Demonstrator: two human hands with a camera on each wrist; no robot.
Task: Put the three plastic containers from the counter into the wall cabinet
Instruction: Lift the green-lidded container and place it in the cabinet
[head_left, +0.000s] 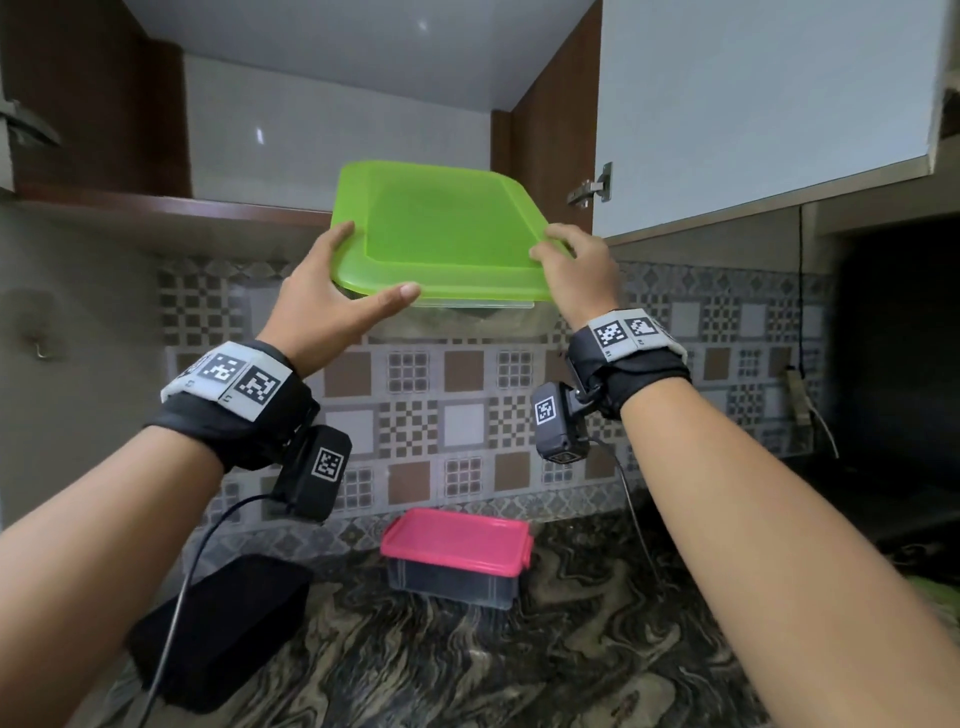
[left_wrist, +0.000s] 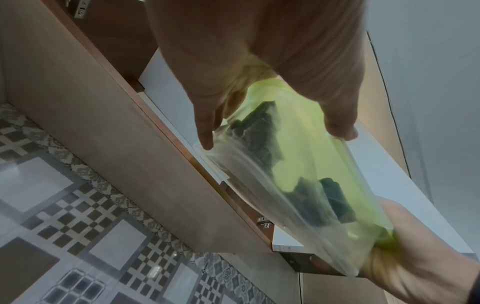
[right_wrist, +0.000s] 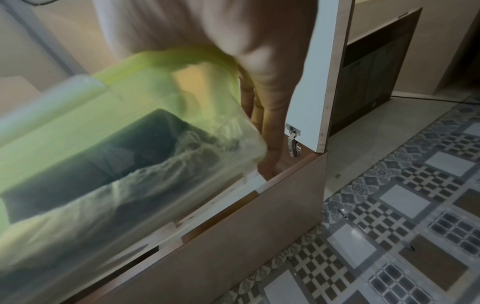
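Note:
I hold a clear plastic container with a green lid (head_left: 441, 228) level with the open wall cabinet's bottom shelf (head_left: 156, 208). My left hand (head_left: 337, 280) grips its left edge, thumb on the near rim. My right hand (head_left: 576, 270) grips the right corner. The left wrist view shows the container (left_wrist: 298, 164) from below, dark contents inside, held between my left hand (left_wrist: 259, 61) and my right hand (left_wrist: 415, 257). In the right wrist view the container (right_wrist: 116, 154) sits just over the shelf's front edge. A pink-lidded container (head_left: 457, 551) and a black box (head_left: 223, 623) stand on the counter (head_left: 597, 649).
The cabinet door (head_left: 753, 104) stands open to the right, its hinge (head_left: 592, 187) close to my right hand. The cabinet's inside shows white back and brown side walls. A patterned tile wall runs behind the counter. A dark appliance sits at the far right.

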